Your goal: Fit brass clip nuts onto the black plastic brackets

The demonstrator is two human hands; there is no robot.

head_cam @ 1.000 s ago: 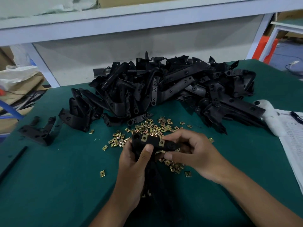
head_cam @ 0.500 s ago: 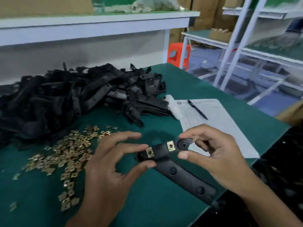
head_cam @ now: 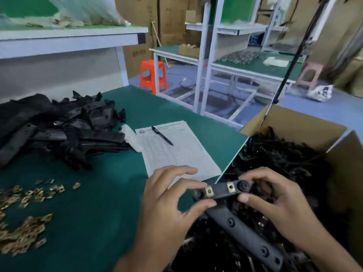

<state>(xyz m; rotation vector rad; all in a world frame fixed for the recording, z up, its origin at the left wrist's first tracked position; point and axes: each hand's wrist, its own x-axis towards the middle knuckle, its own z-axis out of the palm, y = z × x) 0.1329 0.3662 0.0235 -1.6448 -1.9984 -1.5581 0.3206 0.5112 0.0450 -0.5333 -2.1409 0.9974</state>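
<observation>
**Green table, box of black parts**

A green table stands beside a cardboard box full of black parts. Both hands hold one black bracket over the box. The left hand pinches its left end. The right hand pinches its right end. Two brass clip nuts sit on it. Loose nuts lie on the table near a bracket pile.

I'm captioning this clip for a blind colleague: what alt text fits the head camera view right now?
Two hands, left hand and right hand, pinch a black plastic bracket bearing two brass clip nuts above a cardboard box of similar brackets. On the green table lie loose clip nuts, a bracket pile and a paper form with a pen.
</observation>
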